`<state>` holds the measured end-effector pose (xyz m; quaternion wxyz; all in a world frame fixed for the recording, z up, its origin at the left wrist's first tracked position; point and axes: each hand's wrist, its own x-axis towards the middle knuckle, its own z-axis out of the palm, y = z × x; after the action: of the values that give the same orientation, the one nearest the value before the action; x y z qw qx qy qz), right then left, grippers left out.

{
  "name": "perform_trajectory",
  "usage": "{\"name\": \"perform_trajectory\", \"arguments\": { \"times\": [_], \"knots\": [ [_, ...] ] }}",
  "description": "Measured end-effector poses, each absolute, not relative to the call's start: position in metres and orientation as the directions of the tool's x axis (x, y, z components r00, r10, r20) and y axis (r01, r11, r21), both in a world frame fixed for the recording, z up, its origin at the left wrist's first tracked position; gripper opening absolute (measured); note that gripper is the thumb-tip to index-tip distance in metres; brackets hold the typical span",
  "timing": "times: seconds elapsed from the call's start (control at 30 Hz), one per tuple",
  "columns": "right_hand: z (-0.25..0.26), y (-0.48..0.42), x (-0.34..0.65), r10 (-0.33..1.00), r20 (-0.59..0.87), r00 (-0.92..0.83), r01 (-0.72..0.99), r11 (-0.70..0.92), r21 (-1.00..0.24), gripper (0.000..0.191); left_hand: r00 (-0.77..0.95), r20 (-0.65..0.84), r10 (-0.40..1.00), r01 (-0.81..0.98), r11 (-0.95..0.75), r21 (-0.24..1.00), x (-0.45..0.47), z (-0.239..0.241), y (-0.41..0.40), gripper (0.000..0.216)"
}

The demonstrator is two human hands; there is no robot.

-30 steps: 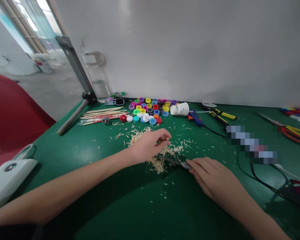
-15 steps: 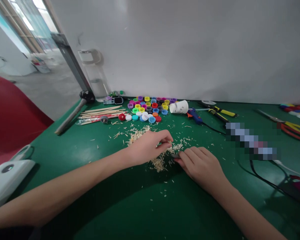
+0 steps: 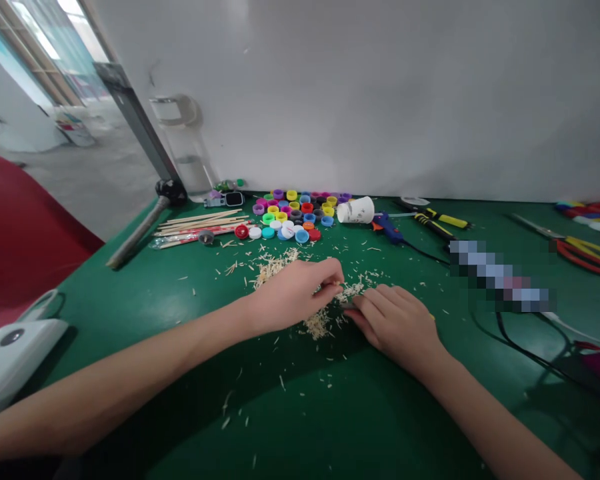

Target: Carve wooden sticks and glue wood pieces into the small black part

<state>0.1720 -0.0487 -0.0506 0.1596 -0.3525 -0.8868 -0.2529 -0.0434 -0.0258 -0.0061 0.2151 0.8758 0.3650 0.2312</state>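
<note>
My left hand (image 3: 300,293) is closed in a pinch over a pile of pale wood shavings (image 3: 317,325). A tiny pale bit shows at its fingertips, but what it holds is mostly hidden. To its right my right hand (image 3: 397,323) is wrapped round a knife. The knife's short grey blade (image 3: 349,306) sticks out toward the left fingers, and a speck of yellow shows behind the palm. Shavings lie under and around both hands, with some loose slivers nearer to me.
Behind the hands are many coloured bottle caps (image 3: 295,215), wooden sticks (image 3: 200,222), a tipped paper cup (image 3: 356,211) and a blue glue gun (image 3: 389,228). A hammer (image 3: 143,230) lies left, pliers (image 3: 437,223) and scissors (image 3: 575,250) right. A white device (image 3: 25,363) stands at the left edge.
More slivers now lie or fly on the near side of the table. My right hand has shifted slightly, and a yellow bit shows behind its palm. The left hand keeps its pinch.
</note>
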Motion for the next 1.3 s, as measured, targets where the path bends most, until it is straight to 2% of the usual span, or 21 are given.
{"name": "perform_trajectory", "arguments": {
  "times": [0.17,0.3,0.43,0.57,0.63,0.7,0.83,0.97,1.1,1.23,1.3],
  "knots": [
    [-0.0501,-0.0491,0.1716,0.561,0.42,-0.714,0.695,0.638,0.33,0.022,0.615,0.244,0.75,0.522,-0.619,0.587,-0.0446,-0.006,-0.0246,0.006],
    [-0.0495,-0.0491,0.1716,0.547,0.474,-0.69,0.715,0.617,0.328,0.023,0.601,0.245,0.761,0.518,-0.604,0.605,-0.0446,-0.0049,-0.0247,0.006],
    [-0.049,-0.0501,0.1717,0.545,0.437,-0.716,0.691,0.645,0.327,0.023,0.595,0.235,0.769,0.505,-0.585,0.634,-0.0442,-0.004,-0.0243,0.008],
    [-0.0481,-0.0509,0.1717,0.549,0.482,-0.683,0.72,0.616,0.319,0.024,0.584,0.223,0.78,0.501,-0.563,0.657,-0.0444,-0.0039,-0.0242,0.009],
    [-0.0479,-0.0507,0.1716,0.552,0.459,-0.696,0.709,0.628,0.32,0.022,0.576,0.227,0.785,0.496,-0.557,0.666,-0.0447,-0.0042,-0.0241,0.008],
    [-0.0479,-0.0505,0.1716,0.549,0.435,-0.714,0.692,0.648,0.318,0.022,0.575,0.232,0.785,0.492,-0.558,0.668,-0.045,-0.0047,-0.0237,0.007],
    [-0.0481,-0.051,0.1719,0.55,0.491,-0.676,0.728,0.603,0.327,0.024,0.575,0.242,0.782,0.483,-0.562,0.671,-0.0455,-0.005,-0.023,0.008],
    [-0.0483,-0.0505,0.1719,0.547,0.431,-0.717,0.689,0.646,0.327,0.024,0.58,0.243,0.777,0.482,-0.568,0.667,-0.0457,-0.0032,-0.0235,0.01],
    [-0.0482,-0.05,0.1716,0.542,0.485,-0.687,0.715,0.624,0.315,0.025,0.582,0.239,0.778,0.484,-0.567,0.666,-0.0455,-0.0022,-0.0235,0.011],
    [-0.0477,-0.0503,0.1715,0.539,0.443,-0.717,0.687,0.653,0.317,0.023,0.584,0.245,0.774,0.487,-0.576,0.657,-0.046,-0.0031,-0.0225,0.009],
    [-0.0478,-0.0506,0.1716,0.534,0.476,-0.699,0.703,0.636,0.318,0.022,0.585,0.238,0.776,0.49,-0.571,0.658,-0.0463,-0.0036,-0.0222,0.009]
  ]
}}
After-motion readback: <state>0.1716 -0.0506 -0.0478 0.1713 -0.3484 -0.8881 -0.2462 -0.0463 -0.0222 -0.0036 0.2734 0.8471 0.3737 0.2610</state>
